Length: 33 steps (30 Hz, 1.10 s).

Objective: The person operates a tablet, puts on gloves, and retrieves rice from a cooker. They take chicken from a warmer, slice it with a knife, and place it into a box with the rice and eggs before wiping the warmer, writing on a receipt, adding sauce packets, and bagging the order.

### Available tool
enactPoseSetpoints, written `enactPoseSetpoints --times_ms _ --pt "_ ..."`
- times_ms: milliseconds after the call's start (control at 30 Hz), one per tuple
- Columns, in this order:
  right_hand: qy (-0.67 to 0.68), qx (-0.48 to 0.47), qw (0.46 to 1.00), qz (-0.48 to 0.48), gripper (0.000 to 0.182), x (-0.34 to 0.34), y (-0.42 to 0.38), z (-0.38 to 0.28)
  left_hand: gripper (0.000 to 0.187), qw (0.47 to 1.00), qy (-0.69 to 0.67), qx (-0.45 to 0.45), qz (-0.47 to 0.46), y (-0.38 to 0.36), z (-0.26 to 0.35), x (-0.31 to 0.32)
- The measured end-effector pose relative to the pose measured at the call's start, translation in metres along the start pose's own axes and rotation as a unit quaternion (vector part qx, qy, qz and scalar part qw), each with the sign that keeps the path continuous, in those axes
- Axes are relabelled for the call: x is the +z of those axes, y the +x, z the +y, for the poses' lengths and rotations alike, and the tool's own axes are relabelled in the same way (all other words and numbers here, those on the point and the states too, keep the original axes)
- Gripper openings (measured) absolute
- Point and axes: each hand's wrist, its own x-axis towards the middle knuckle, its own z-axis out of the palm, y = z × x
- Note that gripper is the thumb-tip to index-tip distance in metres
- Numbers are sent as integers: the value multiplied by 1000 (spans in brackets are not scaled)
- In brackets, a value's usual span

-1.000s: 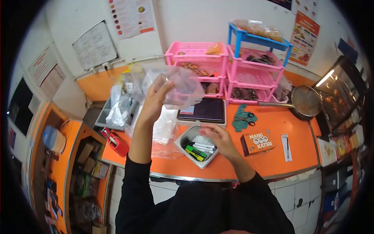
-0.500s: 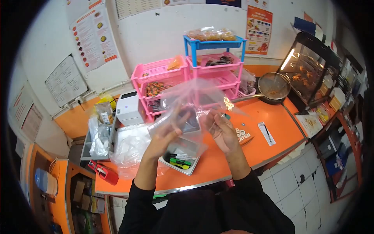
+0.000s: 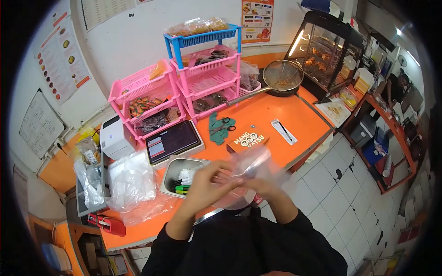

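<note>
A clear plastic bag is bunched between my two hands, above the front edge of the orange counter. My left hand is closed on the bag's near side, thumb pointing right. My right hand pinches it from the other side, and part of its fingers lie behind the film. Both hands almost meet at the thumbs. Left of them is a metal tray with markers. Just beyond the bag lies a brown box with white lettering.
A stack of clear bags lies at left, near a red tool. Behind stand a tablet, scissors on a green cloth and pink racks. A strainer and a pen on a card are at right.
My hands have come together and moved lower with the bag, which was spread open between them. The view has turned to the right, showing the tablet, scissors and more floor.
</note>
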Motion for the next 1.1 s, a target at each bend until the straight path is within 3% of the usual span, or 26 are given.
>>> enactPoseSetpoints --times_ms 33,100,133,167,200,233,300,367,433,467,500,533,567,600,633,700,733,800,833,867,900,967,1000,1033,1100 --pt "-2 -1 1000 5 22 -4 -6 3 8 1000 -3 1 -4 1 -8 11" --pt "-153 99 983 -10 24 -14 -15 6 3 972 -227 -65 -9 2 -42 33" --pt "-155 9 988 -7 11 -18 -17 18 5 957 -273 -96 -21 1 -53 38" --pt "-155 12 988 -1 11 -24 -21 21 5 956 -275 -99 -26 1 -61 40" --pt "-90 59 992 72 6 -34 -29 20 9 887 -430 -162 44 0 -69 40" --pt "-25 105 984 144 6 -49 -36 18 13 785 -568 -221 113 -1 -75 37" --pt "-270 75 930 236 8 -111 -59 21 12 771 -564 -274 110 -1 -83 17" --pt "-506 54 810 293 14 -160 -81 14 11 766 -578 -277 37 -14 -88 6" --pt "-458 41 820 340 11 -185 -92 14 18 783 -565 -260 -7 -17 -81 1" --pt "-405 22 830 384 10 -192 -94 14 19 906 -388 -170 -26 -15 -71 6" --pt "-406 26 827 388 10 -180 -88 9 22 978 -190 -72 -44 -14 -67 10" --pt "-324 27 854 406 11 -165 -77 4 26 994 -104 -11 -18 -12 -70 11" --pt "-241 29 874 421 17 -148 -64 -6 26 994 -108 -17 -21 -10 -71 14" --pt "-70 108 913 387 29 -135 -58 -22 27 997 46 -65 21 -7 -72 16" --pt "-70 114 912 388 29 -134 -58 -22 29 972 201 -109 61 -2 -72 17" --pt "156 131 969 142 25 -133 -57 -20 27 952 197 -120 202 10 -90 3" --pt "158 132 968 143 25 -126 -54 -22 27 935 206 -102 272 15 -102 -4" --pt "-52 146 983 94 24 -102 -48 -32 27 929 202 -90 296 16 -102 -6" --pt "-49 149 983 96 24 -99 -43 -39 26 923 195 -79 323 15 -101 -6" --pt "-90 109 987 75 22 -101 -32 -48 27 903 308 -76 290 12 -99 -7" --pt "-130 68 988 53 21 -103 -21 -55 27 903 308 -80 290 15 -96 -3" --pt "-185 47 982 7 27 -107 -1 -60 43 870 416 25 264 25 -85 12" --pt "-239 21 970 -37 33 -108 11 -63 58 882 411 72 221 29 -63 25" --pt "-236 25 970 -40 33 -106 24 -69 53 907 369 109 168 35 -45 38" --pt "-403 92 897 -155 30 -99 50 -76 49 928 328 136 112 48 -41 60"
